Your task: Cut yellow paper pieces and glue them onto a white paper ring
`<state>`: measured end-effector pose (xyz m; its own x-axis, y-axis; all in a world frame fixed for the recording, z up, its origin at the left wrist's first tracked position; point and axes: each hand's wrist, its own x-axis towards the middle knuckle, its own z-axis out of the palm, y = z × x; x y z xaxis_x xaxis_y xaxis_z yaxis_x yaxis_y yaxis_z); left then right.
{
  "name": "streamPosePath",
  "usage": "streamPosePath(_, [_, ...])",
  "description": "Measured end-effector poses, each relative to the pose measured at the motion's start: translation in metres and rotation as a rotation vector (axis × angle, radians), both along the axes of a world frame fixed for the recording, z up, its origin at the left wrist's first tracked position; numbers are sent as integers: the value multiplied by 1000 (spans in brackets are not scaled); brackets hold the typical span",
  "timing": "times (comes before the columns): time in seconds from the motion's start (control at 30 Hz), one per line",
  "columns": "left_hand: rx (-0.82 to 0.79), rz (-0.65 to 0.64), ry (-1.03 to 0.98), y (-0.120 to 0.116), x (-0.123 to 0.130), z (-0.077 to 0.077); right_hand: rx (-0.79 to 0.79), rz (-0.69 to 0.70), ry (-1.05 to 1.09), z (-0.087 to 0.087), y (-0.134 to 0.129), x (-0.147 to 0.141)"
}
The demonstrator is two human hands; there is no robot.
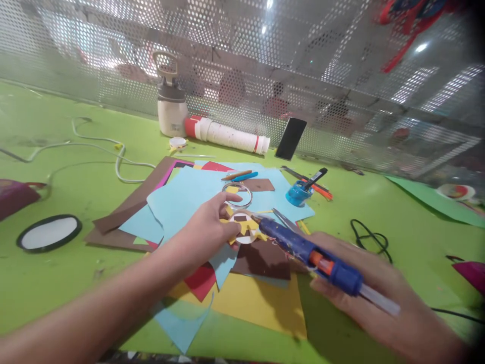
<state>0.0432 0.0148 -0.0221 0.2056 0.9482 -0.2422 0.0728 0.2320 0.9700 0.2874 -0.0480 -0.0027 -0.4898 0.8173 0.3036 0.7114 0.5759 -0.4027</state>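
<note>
A blue glue gun (303, 247) with a clear glue stick (380, 300) poking out of its back lies in the grip of my right hand (364, 288). Its nozzle points left, close to a small round white paper piece (248, 235) with yellow and brown bits on it. My left hand (217, 222) pinches that round piece by its left side, thumb in front. Just behind the fingers rests a thin metal ring (248, 198). Whether the nozzle touches the piece I cannot tell.
Sheets of light blue paper (182, 189), brown paper (129, 202) and yellow paper (261, 308) overlap on the green table (56, 298). Behind stand a pump sprayer (172, 114), a white tube (231, 136), a phone (291, 138) and a blue jar (298, 194). A white cable (98, 141) runs left.
</note>
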Motion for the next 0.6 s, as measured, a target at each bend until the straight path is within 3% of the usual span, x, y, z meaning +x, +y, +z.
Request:
streamPosePath(0.17, [3, -4, 2, -1, 1, -3, 54, 57, -85, -7, 2, -6])
streamPosePath(0.4, [13, -31, 16, -6, 0, -9, 87, -35, -206, -30, -7, 17])
streamPosePath(0.6, [48, -33, 32, -8, 0, -10, 68, -4, -220, -31, -4, 12])
